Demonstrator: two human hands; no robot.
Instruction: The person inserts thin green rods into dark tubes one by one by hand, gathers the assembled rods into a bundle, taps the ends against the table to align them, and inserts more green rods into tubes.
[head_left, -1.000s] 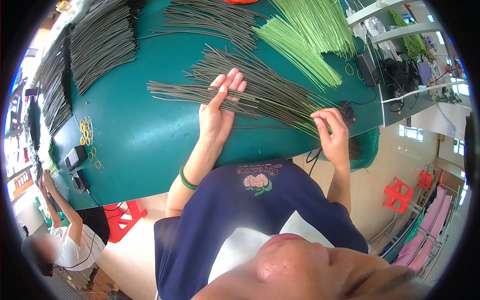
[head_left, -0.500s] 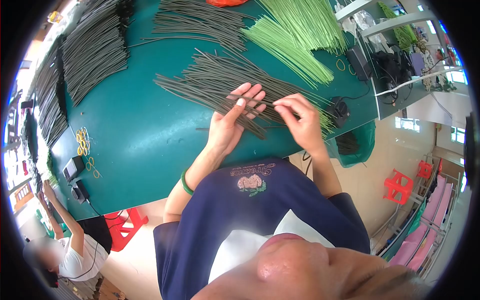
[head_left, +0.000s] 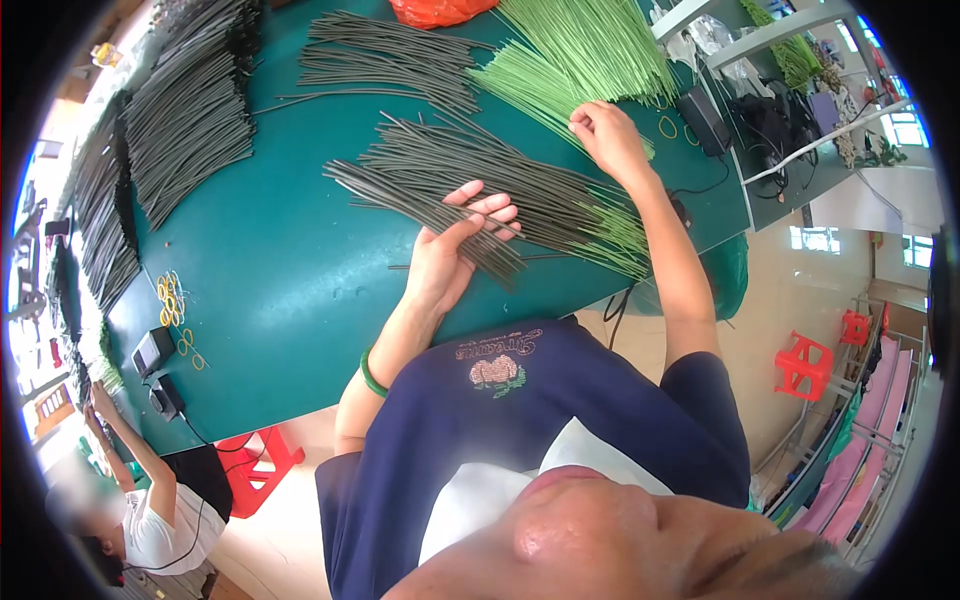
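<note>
My left hand (head_left: 445, 250) is closed around a small bunch of dark green-grey stems (head_left: 385, 195), thumb across the top, just above the table. Behind that bunch lies a larger pile of dark stems (head_left: 445, 150), with light green ends (head_left: 615, 235) on its right. My right hand (head_left: 612, 142) is over a bundle of light green stems (head_left: 525, 85). Its thumb and fingers are pinched together; whatever is between them is hidden. A wider heap of light green stems (head_left: 600, 40) lies behind.
More dark stems (head_left: 385, 65) and a stack (head_left: 190, 150) lie on the green table (head_left: 280, 270). Rubber bands (head_left: 172, 298) and black adapters (head_left: 153, 350) are at the left, another adapter (head_left: 703, 120) at the right. Someone in a white shirt (head_left: 165, 520) works at lower left.
My right hand has moved from beside my left hand, away and to the right, onto the light green stems. My left hand still holds its bunch, nearly in place.
</note>
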